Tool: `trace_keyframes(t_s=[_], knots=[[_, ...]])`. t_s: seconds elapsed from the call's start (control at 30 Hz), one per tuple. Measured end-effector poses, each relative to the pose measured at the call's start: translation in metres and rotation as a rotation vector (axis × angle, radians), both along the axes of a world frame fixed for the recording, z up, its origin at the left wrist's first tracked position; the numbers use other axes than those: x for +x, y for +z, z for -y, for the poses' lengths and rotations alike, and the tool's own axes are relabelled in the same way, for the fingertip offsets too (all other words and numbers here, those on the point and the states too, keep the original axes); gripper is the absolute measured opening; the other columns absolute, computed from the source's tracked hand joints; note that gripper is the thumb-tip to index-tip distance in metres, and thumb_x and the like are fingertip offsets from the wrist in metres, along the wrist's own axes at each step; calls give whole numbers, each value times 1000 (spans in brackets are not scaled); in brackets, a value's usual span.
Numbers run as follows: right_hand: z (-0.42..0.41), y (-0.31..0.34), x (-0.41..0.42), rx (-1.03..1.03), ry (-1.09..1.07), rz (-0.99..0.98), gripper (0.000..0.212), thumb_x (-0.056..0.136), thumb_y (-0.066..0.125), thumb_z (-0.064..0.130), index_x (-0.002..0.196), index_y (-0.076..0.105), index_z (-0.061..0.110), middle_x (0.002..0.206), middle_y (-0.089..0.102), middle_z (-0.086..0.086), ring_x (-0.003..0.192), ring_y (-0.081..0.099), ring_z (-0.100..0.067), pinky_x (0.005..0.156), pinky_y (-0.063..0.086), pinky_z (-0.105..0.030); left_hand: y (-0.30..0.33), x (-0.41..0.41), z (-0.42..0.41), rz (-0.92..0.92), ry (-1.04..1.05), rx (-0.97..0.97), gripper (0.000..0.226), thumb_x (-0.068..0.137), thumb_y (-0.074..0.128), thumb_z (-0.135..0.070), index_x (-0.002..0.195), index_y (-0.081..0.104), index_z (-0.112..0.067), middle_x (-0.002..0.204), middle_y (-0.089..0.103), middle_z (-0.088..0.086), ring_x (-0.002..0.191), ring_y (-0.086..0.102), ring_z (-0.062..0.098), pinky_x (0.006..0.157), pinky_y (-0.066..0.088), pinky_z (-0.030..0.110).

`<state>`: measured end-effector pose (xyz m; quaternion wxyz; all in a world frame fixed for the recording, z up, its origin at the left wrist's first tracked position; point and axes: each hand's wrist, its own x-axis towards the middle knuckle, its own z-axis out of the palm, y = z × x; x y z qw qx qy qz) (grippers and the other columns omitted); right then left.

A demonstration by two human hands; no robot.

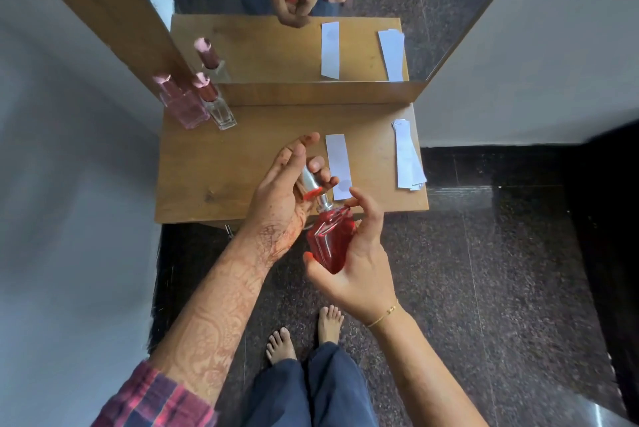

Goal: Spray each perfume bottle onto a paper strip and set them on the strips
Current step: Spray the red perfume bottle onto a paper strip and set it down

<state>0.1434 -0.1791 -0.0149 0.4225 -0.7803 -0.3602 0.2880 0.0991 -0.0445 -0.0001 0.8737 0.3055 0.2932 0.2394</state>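
Two hands meet off the wooden shelf's (214, 163) front edge: your right hand (352, 267) wraps the red perfume bottle (332, 240), your left hand (287, 191) pinches its silver cap (310, 181). One paper strip (339, 165) lies just beyond; bare wood spreads leftward.

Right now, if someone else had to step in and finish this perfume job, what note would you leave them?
Left hand: holds the silver cap, off the bottle.
Right hand: holds the red perfume bottle at the shelf's front edge, nozzle bare.
Single paper strip lies flat with a faint damp mark near its front end, so this bottle looks sprayed.
Left: recap, stand the red bottle on that strip.
Pink bottle and clear bottle wait capped at the back left corner; spare strips are stacked on the right.
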Motion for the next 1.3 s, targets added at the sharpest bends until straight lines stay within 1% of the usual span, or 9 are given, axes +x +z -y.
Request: trace_keyframes(t_s=[0.23, 0.33, 0.67, 0.87, 1.0, 1.07, 1.13, 1.2, 1.3], knots=[[-13, 7, -4, 13, 37, 108, 88, 61, 64, 43, 133, 15, 31, 130, 35, 8, 79, 57, -12, 54, 30, -2, -1, -3, 8, -157, -47, 175, 25, 91, 52, -25, 114, 54, -15, 74, 50, -1, 72, 50, 15, 77, 43, 35], [-18, 9, -5, -6, 28, 118, 90, 61, 65, 46, 134, 14, 31, 133, 35, 8, 81, 56, -12, 56, 28, -2, 1, -5, 7, -159, -60, 172, 15, 97, 46, -19, 102, 59, -13, 74, 49, 0, 71, 49, 16, 74, 44, 33], [-41, 27, -3, -1, -36, 150, 96, 61, 77, 52, 132, 17, 31, 130, 39, 8, 95, 59, -11, 68, 53, -35, 13, 3, -4, -98, 89, 69, 22, 97, 45, -12, 80, 59, -11, 71, 52, 1, 63, 51, 10, 67, 48, 25], [-46, 27, 13, -18, -7, 217, 95, 61, 77, 49, 133, 20, 27, 127, 44, 4, 95, 63, -19, 69, 54, -41, 15, 9, -8, -169, 52, 228, 29, 99, 42, -19, 73, 55, -15, 76, 50, 6, 69, 49, 17, 71, 48, 31], [-45, 21, 20, -19, -39, 171, 95, 61, 77, 47, 135, 21, 23, 131, 48, 1, 106, 60, -20, 78, 54, -42, 20, 13, -8, -251, -82, 413, 19, 100, 40, -22, 107, 56, -14, 92, 56, 10, 80, 58, 14, 75, 52, 26], [-50, 20, 29, 93, -109, 110, 94, 61, 75, 48, 134, 26, 16, 128, 47, -2, 111, 55, -15, 89, 51, -37, 21, 15, -8, -254, -135, 457, 30, 92, 53, -30, 121, 49, -24, 101, 60, 1, 87, 61, 7, 79, 52, 22], [-58, 22, 43, 198, -169, 96, 91, 60, 74, 43, 132, 29, 9, 120, 43, 3, 110, 47, 1, 96, 43, -21, 19, 15, -11, -336, -140, 557, 47, 76, 73, -38, 117, 51, -28, 102, 63, -4, 89, 61, 6, 82, 50, 22], [-67, 25, 57, 230, -179, 115, 93, 59, 71, 40, 133, 27, 6, 117, 35, 6, 107, 37, 17, 93, 32, -4, 20, 16, -18, -443, -122, 682, 40, 67, 80, -33, 101, 59, -31, 95, 66, -12, 84, 61, 2, 82, 50, 21], [-77, 23, 72, 238, -114, 128, 95, 58, 64, 38, 136, 22, 4, 126, 31, -7, 118, 38, -4, 105, 36, -22, 28, 20, -35, -448, -101, 810, 33, 72, 79, -16, 97, 65, -33, 87, 67, -17, 76, 60, 0, 78, 51, 19]])
